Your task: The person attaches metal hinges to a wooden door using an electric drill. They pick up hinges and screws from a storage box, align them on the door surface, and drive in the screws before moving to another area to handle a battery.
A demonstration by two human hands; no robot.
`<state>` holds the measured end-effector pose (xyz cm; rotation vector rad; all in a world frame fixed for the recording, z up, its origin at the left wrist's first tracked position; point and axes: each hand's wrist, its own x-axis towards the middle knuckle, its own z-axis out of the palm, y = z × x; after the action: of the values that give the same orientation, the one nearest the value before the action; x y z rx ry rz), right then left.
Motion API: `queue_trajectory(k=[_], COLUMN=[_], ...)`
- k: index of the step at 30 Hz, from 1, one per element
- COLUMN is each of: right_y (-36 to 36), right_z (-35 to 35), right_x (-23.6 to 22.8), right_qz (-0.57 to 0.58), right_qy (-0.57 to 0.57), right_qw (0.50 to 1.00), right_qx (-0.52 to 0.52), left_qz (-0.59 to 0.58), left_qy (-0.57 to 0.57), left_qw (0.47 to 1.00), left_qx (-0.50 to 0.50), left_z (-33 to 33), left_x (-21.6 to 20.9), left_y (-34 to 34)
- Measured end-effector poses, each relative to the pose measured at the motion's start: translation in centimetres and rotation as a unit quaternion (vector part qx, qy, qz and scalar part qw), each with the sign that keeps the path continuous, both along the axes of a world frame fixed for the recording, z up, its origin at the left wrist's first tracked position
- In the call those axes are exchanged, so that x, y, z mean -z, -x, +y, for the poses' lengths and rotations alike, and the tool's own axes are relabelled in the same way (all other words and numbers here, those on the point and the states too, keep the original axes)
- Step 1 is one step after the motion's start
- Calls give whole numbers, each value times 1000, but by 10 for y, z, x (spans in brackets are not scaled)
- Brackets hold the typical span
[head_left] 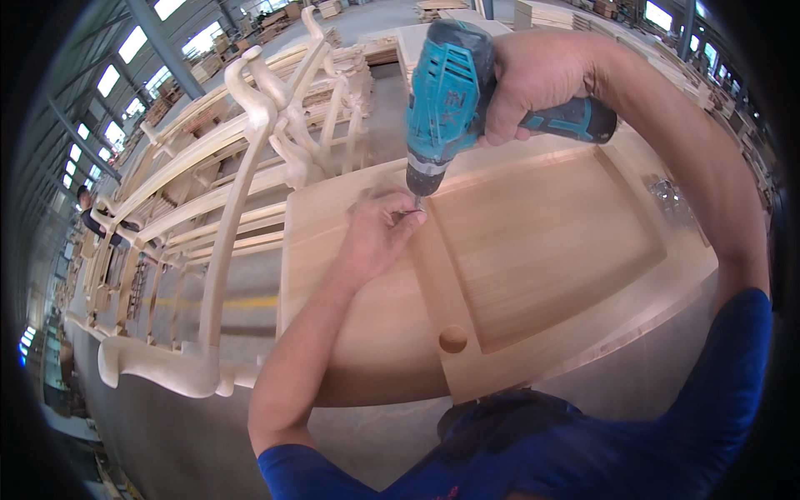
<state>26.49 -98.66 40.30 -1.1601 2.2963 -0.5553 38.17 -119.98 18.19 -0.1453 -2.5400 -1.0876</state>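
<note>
My right hand (533,87) is wrapped round the grip of a teal and black cordless drill (450,92), which points down at a pale wooden panel door (558,250). The drill's chuck (425,171) is just above the door's frame. Close by the bit, my left hand (383,229) rests on the wood with thumb and forefinger pinched together. What they pinch, if anything, is too small to make out. A round hole (452,338) is cut in the frame nearer to me. Further right, a clear plastic bag (667,196) lies on the wood, its contents unclear.
On the left stand curved, unpainted wooden frames (225,225) with carved legs, close to the panel. Stacked boards (554,17) fill the far side. Another person (87,204) is at the far left. A yellow line (250,302) runs along the grey floor.
</note>
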Motion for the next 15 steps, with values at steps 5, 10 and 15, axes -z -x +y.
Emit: queue_trajectory(k=[5, 10, 15], right_y=[4, 28, 30], right_z=[38, 72, 113], right_x=[8, 18, 23], right_qz=[-26, -34, -54], right_qy=[51, 85, 146], right_qw=[998, 994, 987], right_qx=[-12, -57, -32], left_qz=[16, -14, -100], left_qy=[47, 1, 23], left_qw=[998, 999, 988], left_qx=[-34, -52, -119], left_z=[26, 55, 88], left_x=[4, -14, -25], left_y=[-2, -4, -11])
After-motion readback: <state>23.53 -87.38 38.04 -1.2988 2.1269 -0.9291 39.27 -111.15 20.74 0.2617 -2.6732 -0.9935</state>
